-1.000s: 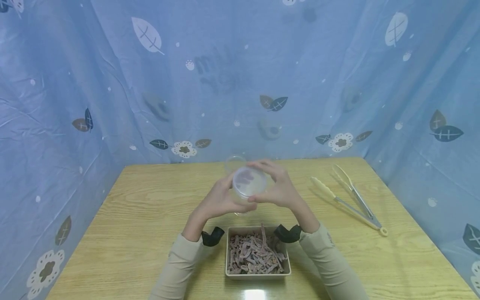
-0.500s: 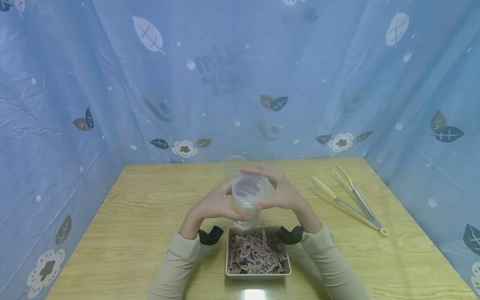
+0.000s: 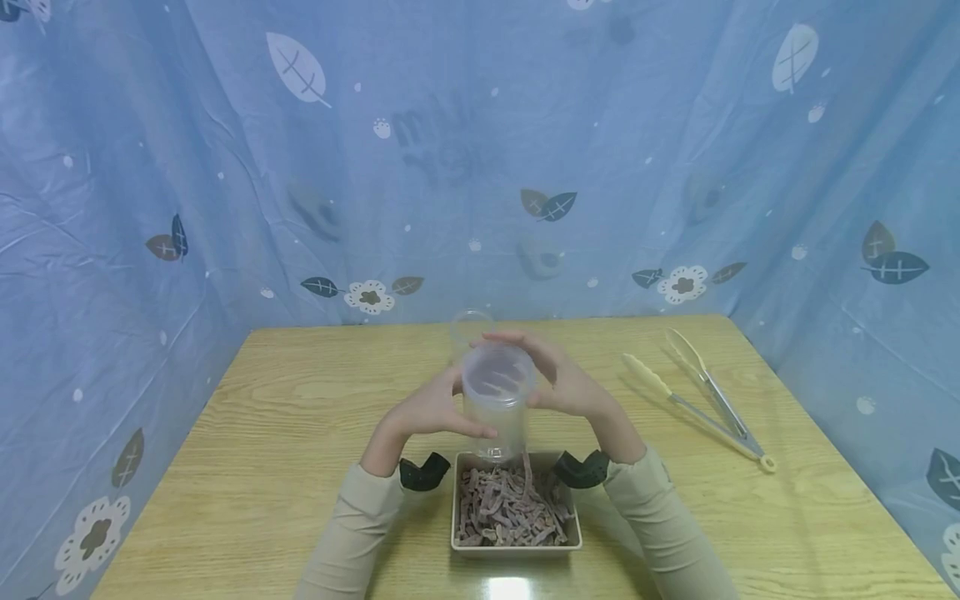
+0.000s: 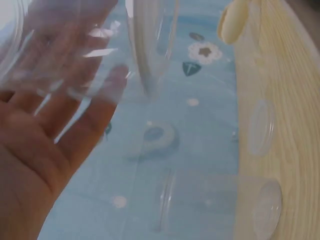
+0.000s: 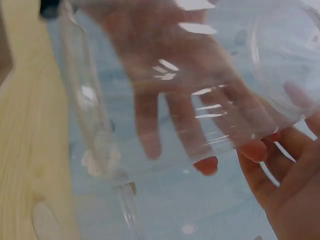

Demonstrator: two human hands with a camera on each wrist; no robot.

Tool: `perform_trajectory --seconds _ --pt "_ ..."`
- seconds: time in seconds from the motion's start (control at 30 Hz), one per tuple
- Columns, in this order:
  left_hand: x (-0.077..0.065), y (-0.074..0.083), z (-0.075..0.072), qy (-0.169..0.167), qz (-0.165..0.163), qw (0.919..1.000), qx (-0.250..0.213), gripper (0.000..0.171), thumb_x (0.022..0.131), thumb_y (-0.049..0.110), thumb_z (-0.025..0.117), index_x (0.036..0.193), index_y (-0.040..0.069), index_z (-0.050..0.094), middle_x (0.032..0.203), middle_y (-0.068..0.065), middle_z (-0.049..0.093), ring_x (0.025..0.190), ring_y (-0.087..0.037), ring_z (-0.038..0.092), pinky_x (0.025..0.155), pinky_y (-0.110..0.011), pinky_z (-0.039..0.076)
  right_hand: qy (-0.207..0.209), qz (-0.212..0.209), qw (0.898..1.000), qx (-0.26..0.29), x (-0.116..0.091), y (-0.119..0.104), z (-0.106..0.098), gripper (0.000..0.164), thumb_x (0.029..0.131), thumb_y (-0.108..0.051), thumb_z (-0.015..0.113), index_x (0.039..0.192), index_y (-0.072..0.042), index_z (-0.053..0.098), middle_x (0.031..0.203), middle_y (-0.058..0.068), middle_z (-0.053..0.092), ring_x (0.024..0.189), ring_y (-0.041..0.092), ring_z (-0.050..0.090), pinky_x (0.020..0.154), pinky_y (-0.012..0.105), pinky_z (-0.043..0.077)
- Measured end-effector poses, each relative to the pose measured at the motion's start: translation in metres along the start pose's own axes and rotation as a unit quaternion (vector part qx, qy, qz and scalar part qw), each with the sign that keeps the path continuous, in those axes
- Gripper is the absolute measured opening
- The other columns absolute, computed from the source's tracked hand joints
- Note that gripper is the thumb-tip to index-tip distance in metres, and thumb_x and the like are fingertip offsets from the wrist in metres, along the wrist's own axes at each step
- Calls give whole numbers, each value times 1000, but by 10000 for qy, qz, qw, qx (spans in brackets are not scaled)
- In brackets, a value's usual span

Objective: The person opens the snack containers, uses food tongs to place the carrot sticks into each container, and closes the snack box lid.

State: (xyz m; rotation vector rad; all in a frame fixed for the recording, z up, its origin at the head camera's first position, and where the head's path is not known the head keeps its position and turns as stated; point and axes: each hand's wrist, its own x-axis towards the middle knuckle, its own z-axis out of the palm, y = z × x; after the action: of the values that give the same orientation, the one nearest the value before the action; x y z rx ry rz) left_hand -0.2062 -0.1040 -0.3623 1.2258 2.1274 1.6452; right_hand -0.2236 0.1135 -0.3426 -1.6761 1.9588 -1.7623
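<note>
Between both hands I hold a clear plastic jar (image 3: pixel 498 425), just behind and partly overlapping the far rim of the tray in the head view. My left hand (image 3: pixel 423 408) grips its left side, the thumb across the front; through the clear wall its fingers show in the right wrist view. My right hand (image 3: pixel 566 379) grips the upper right side, with fingers reaching round the far side. Near me stands a beige rectangular tray (image 3: pixel 517 552) heaped with wrinkled purplish-brown strips (image 3: pixel 510 508). Behind the hands is a second clear jar (image 4: pixel 220 205), mostly hidden in the head view.
Tongs (image 3: pixel 720 408) with pale yellow tips and metal arms lie spread at the right. A clear round disc, like a lid (image 4: pixel 262 127), lies on the wooden table (image 3: pixel 315 392). Blue patterned curtain (image 3: pixel 450 150) closes off the back and sides.
The jar has come down and toward me, turning so that more of its side wall shows. Both hands have kept their grip. Tray and tongs have not moved.
</note>
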Motion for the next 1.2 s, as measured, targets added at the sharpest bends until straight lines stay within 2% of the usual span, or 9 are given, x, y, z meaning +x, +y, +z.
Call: perform_trajectory --seconds 0.07,0.17,0.27,0.4,0.5,0.6,0.7,0.87,1.2 --pt "1 2 -1 292 -130 9994 117 88 66 20 84 140 17 36 127 -5 54 114 -20 53 100 -41 41 173 226 9987 -421 1 -4 1 85 79 -51 66 140 -1 33 143 11 40 132 27 35 111 53 22" --pt "2 5 -1 686 -388 9965 277 87 65 20 85 139 25 38 126 0 56 113 -17 54 98 -43 43 444 718 9909 -1045 1 -7 1 84 76 -48 71 141 -9 35 145 7 39 131 23 36 109 54 24" --pt "4 5 0 977 -623 9923 443 85 65 26 85 137 32 39 124 4 57 110 -15 55 95 -42 45 672 980 9825 -1434 2 -6 1 82 74 -33 77 142 -13 35 143 5 40 128 22 39 107 52 30" --pt "9 3 2 1326 -816 9860 595 83 65 33 84 135 37 40 123 9 56 110 -13 55 94 -41 46 994 1005 9719 -1880 4 -3 1 84 69 -15 80 141 -13 36 138 7 45 121 23 44 102 46 36" --pt "11 1 4 1637 -950 9774 941 85 64 40 84 135 40 38 125 12 54 114 -12 52 96 -44 44 1212 1059 9618 -2215 6 -2 2 85 67 -19 82 140 -14 39 133 5 49 116 19 47 98 40 41" --pt "12 0 7 1909 -1087 9652 1418 87 62 48 82 136 42 36 127 12 52 116 -14 51 96 -47 44 1349 1179 9525 -2461 7 -1 3 86 65 -26 84 139 -17 40 128 3 51 114 16 47 95 37 43" --pt "13 -2 9 2046 -1178 9549 1803 90 61 52 81 137 40 35 130 9 51 118 -16 50 97 -50 43 1422 1304 9436 -2691 7 1 4 87 64 -32 84 138 -19 41 124 3 52 111 16 47 92 36 45" --pt "14 -4 10 2115 -1233 9457 2138 92 61 53 81 139 36 34 132 8 50 120 -17 48 99 -52 40 1480 1438 9336 -2930 6 3 5 84 64 -36 84 136 -17 44 119 3 51 105 16 48 87 36 46" --pt "12 -4 9 2104 -1370 9434 2165 93 61 51 81 139 33 35 131 9 50 118 -18 50 97 -53 42 1344 1458 9353 -2932 5 1 2 77 65 -35 83 132 -16 50 119 3 53 103 17 49 88 43 47"
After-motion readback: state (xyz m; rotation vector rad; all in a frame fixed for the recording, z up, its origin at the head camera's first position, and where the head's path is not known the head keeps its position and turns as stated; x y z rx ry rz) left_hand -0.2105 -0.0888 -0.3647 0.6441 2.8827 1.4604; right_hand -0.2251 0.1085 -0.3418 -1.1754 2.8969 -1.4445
